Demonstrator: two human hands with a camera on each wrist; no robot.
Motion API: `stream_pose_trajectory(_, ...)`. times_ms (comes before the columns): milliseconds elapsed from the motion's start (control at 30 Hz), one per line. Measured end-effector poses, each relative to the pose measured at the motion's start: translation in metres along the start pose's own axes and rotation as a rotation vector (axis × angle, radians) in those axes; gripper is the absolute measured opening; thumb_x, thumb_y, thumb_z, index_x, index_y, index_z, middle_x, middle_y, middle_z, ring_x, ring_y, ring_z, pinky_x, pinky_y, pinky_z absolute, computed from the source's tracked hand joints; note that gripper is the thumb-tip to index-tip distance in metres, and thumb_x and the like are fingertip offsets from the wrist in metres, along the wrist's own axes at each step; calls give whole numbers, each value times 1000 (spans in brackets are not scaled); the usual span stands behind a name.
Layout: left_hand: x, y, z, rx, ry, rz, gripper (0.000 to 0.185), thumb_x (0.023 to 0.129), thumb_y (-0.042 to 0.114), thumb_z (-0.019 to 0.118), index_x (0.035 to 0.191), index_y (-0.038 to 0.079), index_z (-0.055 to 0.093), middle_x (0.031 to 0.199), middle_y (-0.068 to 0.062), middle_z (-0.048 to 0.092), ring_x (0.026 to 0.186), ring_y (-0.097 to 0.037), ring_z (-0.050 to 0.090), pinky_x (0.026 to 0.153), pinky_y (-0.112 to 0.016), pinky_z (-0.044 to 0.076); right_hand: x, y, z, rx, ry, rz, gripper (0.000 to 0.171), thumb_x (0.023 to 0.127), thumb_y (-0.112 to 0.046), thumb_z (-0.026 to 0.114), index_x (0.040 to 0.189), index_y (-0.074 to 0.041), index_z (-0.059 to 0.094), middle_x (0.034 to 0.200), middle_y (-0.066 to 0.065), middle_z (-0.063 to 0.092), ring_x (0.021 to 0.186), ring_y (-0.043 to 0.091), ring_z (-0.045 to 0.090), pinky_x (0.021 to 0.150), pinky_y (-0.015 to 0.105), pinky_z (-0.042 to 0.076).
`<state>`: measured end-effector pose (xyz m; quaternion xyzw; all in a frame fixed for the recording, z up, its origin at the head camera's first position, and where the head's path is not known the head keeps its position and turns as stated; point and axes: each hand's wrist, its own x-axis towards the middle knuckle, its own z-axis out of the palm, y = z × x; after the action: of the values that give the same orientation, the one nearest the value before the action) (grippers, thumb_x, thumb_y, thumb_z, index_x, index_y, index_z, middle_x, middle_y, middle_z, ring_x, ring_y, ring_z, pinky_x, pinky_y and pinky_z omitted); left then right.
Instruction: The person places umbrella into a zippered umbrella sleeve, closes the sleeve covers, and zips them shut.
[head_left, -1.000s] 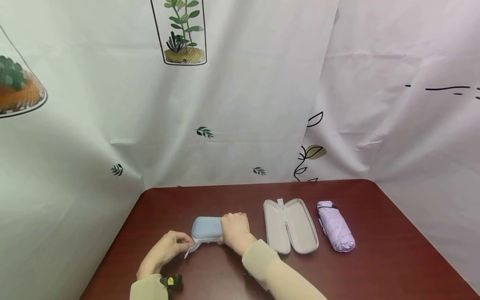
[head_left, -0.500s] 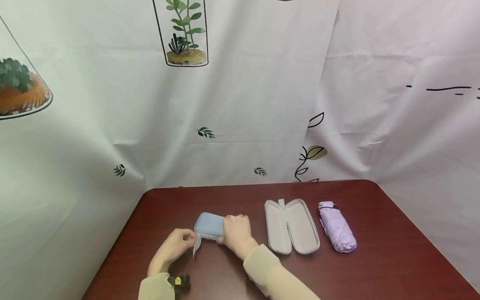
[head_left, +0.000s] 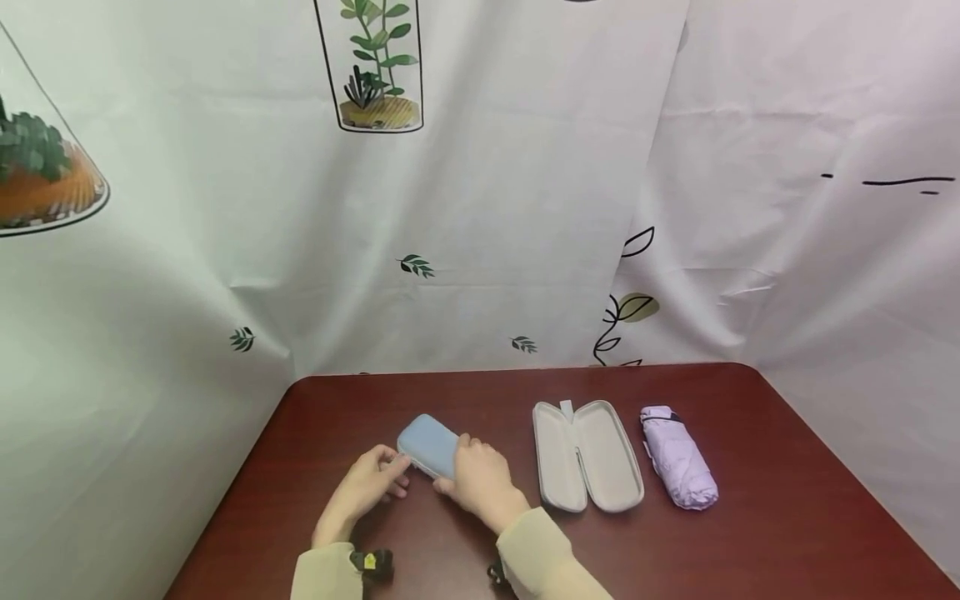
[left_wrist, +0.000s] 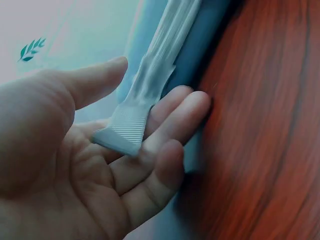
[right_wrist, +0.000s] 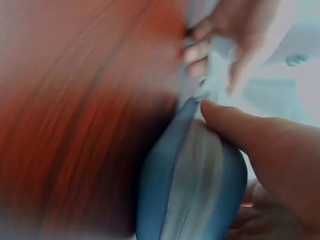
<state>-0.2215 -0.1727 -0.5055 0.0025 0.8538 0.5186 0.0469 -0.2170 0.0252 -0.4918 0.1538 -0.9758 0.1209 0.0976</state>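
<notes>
A blue zip-up case [head_left: 426,443], closed, lies tilted on the table in the head view. My right hand [head_left: 483,479] grips its right end, thumb on the near side and fingers over the top. Along the case's edge, the right wrist view shows a pale zip band [right_wrist: 192,185]. At the left end is my left hand [head_left: 366,485], its fingers loosely bent. A light grey fabric tab [left_wrist: 127,125] hangs from that end across the left fingers, while the left thumb stands apart from it.
Right of the hands, a second case [head_left: 611,467] lies spread open, its pale lining facing up. Beyond it rests a folded lavender umbrella [head_left: 678,458] with a dark strap. The reddish-brown table [head_left: 780,533] meets a printed white curtain [head_left: 487,208] at the back.
The blue case has turned, its left end swinging away from me and slightly right. My left hand has followed rightward, its thumb and fingers going from pinching the tab to loosened.
</notes>
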Motion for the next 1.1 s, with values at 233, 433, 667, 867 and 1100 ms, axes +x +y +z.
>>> stream_pose_trajectory(233, 5, 1, 13, -82, 31, 0, 56, 91, 23, 70, 128, -12, 46, 87, -13, 67, 69, -24, 69, 62, -37, 55, -12, -2, -4, 291, -96, 37, 77, 94, -40, 63, 137, 18, 38, 136, 35, 46, 123, 42, 51, 98, 47, 44)
stream_pose_trajectory(433, 5, 5, 17, -102, 23, 33, 58, 92, 22, 69, 132, -14, 46, 85, -13, 67, 70, -26, 68, 62, -38, 56, -16, -4, 0, 382, -86, 33, 70, 99, -35, 55, 138, 20, 36, 140, 37, 40, 127, 43, 46, 102, 49, 40)
stream_pose_trajectory(667, 8, 7, 25, -96, 13, 63, 55, 97, 22, 61, 137, -11, 44, 101, -16, 67, 72, -24, 67, 63, -37, 55, -19, 0, -4, 414, -98, 67, 69, 99, -35, 56, 138, 18, 37, 139, 34, 44, 120, 42, 53, 97, 50, 44)
stream_pose_trajectory(867, 11, 10, 28, -45, 42, 57, 53, 101, 23, 54, 142, -7, 41, 100, -15, 67, 70, -21, 64, 60, -36, 53, -20, -2, -7, 394, -82, 51, 75, 95, -40, 62, 135, 20, 40, 132, 33, 51, 106, 41, 62, 85, 47, 52)
stream_pose_trajectory(1100, 10, 11, 28, -49, 22, 50, 56, 101, 24, 54, 144, -7, 38, 106, -16, 66, 74, -20, 63, 63, -36, 54, -19, 0, -6, 383, -90, 46, 76, 95, -42, 61, 136, 18, 41, 133, 30, 52, 106, 38, 63, 85, 45, 52)
